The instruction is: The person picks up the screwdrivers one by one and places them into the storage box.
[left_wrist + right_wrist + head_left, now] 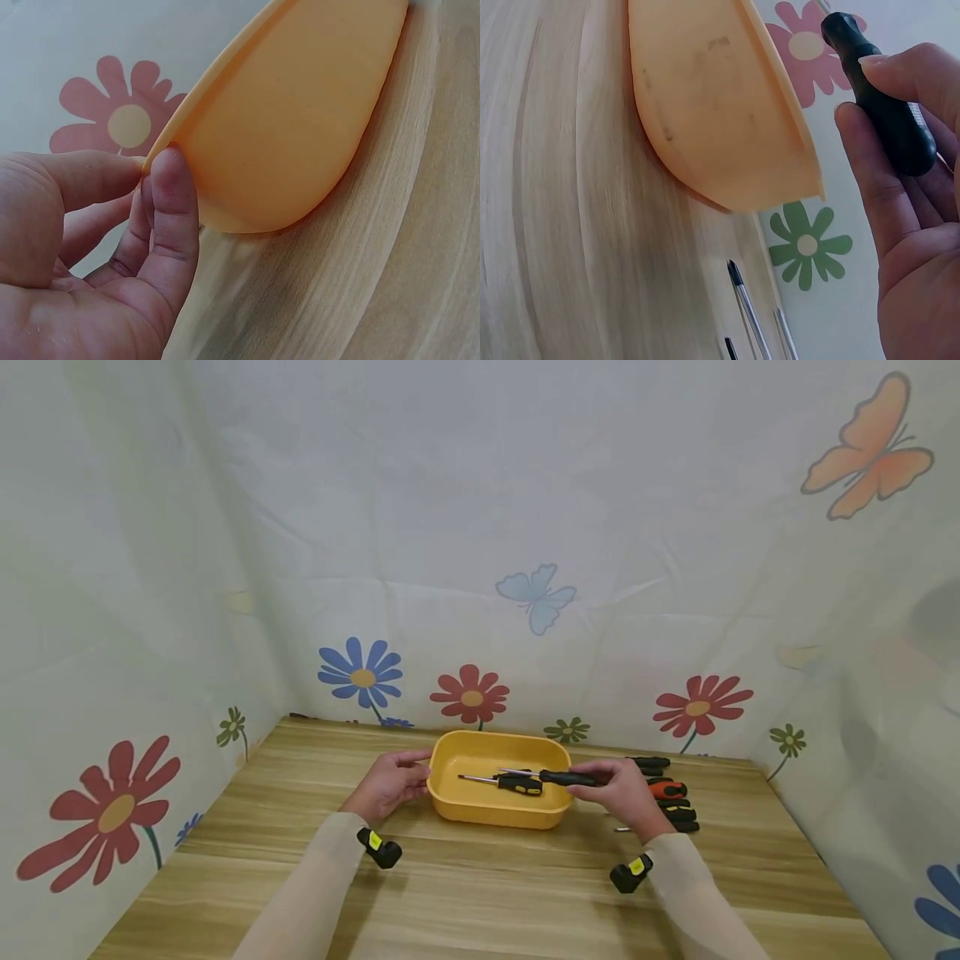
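A yellow plastic basin [480,815] stands on the wooden table, with a couple of black-handled screwdrivers [517,785] lying in it. My left hand [388,787] pinches the basin's left rim between thumb and fingers; the left wrist view shows this hand [112,225] close up on the rim. Above the basin's right end, my right hand [618,789] holds a screwdriver [566,778] by its black handle, shaft pointing left over the basin. In the right wrist view the thumb and fingers grip that handle [889,112], and most of its shaft is out of frame.
To the right of the basin, several more screwdrivers lie on the table [450,893], among them a red-and-black handle [667,789] and black ones [678,814], partly behind my right hand. A flower-printed cloth [480,527] hangs behind the table's back edge.
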Available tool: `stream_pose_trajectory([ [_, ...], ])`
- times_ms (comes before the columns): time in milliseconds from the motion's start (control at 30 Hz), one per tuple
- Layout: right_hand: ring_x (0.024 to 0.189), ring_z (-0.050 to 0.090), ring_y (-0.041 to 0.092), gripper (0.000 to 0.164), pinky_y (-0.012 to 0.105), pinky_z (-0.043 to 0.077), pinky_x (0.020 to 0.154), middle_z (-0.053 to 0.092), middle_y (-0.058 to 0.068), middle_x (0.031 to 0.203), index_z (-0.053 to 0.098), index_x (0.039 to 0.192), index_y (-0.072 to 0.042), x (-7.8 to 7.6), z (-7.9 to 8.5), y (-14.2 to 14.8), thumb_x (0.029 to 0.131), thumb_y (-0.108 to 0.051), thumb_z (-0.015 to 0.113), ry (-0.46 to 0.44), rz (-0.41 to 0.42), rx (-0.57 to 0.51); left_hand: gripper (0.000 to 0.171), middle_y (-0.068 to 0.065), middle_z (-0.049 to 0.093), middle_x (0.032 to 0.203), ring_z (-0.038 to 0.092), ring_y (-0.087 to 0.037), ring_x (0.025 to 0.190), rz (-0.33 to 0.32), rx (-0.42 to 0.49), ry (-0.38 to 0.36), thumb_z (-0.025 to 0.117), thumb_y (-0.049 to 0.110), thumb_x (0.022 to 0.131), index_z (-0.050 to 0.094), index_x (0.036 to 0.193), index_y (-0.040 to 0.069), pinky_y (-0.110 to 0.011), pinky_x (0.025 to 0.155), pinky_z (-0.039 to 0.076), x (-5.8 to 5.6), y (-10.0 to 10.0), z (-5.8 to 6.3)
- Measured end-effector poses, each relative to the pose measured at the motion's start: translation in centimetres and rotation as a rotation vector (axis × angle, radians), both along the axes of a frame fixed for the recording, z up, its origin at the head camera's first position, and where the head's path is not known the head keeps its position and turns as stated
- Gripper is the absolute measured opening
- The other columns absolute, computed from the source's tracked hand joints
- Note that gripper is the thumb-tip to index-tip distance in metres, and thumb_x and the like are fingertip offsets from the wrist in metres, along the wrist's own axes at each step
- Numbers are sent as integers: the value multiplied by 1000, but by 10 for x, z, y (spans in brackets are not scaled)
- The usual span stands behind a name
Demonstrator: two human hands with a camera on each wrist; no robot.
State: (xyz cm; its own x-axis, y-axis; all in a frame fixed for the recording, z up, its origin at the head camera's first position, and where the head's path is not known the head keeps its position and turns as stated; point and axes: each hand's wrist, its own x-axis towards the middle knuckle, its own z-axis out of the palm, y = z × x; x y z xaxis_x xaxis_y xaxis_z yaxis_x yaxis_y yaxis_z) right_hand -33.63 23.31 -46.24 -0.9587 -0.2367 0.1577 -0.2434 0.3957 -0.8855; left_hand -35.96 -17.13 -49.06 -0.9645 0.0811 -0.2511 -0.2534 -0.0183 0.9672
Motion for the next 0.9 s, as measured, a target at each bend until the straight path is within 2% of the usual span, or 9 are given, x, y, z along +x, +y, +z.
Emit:
stream_pose_trajectory([
  [200, 93, 73, 15, 36, 26, 63, 78, 76, 10, 116, 80, 112, -13, -4, -2, -9, 79, -25, 89, -6, -22, 10, 45, -17, 67, 109, 69, -21, 80, -4, 2, 2, 66, 3, 97, 61, 142, 8, -34, 83, 63, 0, -1, 0],
  [467, 96, 73, 18, 37, 30, 63, 79, 75, 8, 118, 80, 112, -17, -7, 1, -20, 78, -28, 90, -42, -9, 25, 45, -20, 66, 112, 69, -21, 79, -6, -7, 3, 66, 3, 97, 61, 142, 9, -33, 82, 63, 1, 0, 2],
  [900, 90, 71, 15, 42, 29, 62, 77, 76, 7, 112, 80, 114, -11, -15, -1, -36, 78, -30, 90, 29, 30, 136, 45, -22, 65, 115, 69, -21, 80, -6, -13, 3, 66, 3, 97, 61, 142, 8, -34, 83, 63, -1, 0, 1],
])
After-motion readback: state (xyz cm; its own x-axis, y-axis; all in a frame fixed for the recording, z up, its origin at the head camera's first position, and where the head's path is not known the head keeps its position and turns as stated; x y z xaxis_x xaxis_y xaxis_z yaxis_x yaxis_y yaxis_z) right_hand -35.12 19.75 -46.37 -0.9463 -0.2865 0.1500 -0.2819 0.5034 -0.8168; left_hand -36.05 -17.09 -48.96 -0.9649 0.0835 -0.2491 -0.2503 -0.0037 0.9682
